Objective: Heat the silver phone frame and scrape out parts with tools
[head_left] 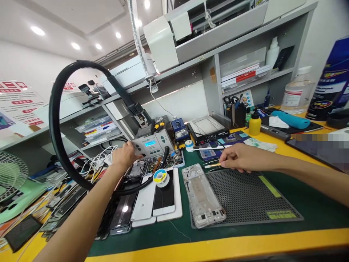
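Note:
My left hand (125, 155) is at the left end of a grey hot air station (149, 145) with a lit blue display. Its fingers curl round the corner and the thumb points along the lower front. My right hand (240, 158) is closed, fingertips pinched at a thin tool with a white and gold handle (212, 166), just above the mat. Other thin metal tools lie beside it, and a white-handled brush (209, 147) lies behind. Nearer me, a bare phone frame (203, 196) rests partly on a black perforated mat (245, 200).
White phones (165, 196) lie left of the frame, with a solder wire spool (160, 177) on top. A black hose (53, 109) loops over my left arm. At the right stand a yellow bottle (254, 123) and a black tool holder (236, 114). A green fan (16, 185) is far left.

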The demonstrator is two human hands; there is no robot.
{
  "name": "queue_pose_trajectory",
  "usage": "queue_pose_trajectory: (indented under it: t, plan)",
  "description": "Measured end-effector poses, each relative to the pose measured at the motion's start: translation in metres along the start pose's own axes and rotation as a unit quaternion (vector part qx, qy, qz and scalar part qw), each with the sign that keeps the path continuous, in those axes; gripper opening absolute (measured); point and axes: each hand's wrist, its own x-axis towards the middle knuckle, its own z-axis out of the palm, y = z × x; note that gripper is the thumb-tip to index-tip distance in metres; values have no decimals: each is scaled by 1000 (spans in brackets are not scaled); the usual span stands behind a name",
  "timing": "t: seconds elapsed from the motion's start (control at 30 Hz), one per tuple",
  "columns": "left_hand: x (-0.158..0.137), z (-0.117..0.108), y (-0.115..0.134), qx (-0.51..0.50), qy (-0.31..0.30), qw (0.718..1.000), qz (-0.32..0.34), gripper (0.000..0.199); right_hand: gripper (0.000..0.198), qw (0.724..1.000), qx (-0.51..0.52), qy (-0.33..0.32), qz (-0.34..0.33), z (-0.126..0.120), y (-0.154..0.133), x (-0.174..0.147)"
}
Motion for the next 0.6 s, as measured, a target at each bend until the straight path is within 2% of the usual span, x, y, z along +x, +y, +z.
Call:
queue_pose_trajectory:
  t: [0.2,0.27,0.33,0.47,0.6]
  plan:
    - [0,-4,1,-32,-16,999,-10,46,36,1000,-24,-13,10,2,3,1]
    - [7,-17,-6,-62,-34,997,-20,41,35,1000,-26,-10,8,4,4,1]
    - [19,-40,-15,-107,-34,993,-42,36,34,1000,-25,-7,2,6,4,1]
    - [54,-98,-26,-229,63,968,-78,37,30,1000,-22,7,-8,8,4,3]
    - [92,-138,-14,-318,155,933,-62,37,31,1000,-10,20,5,9,7,4]
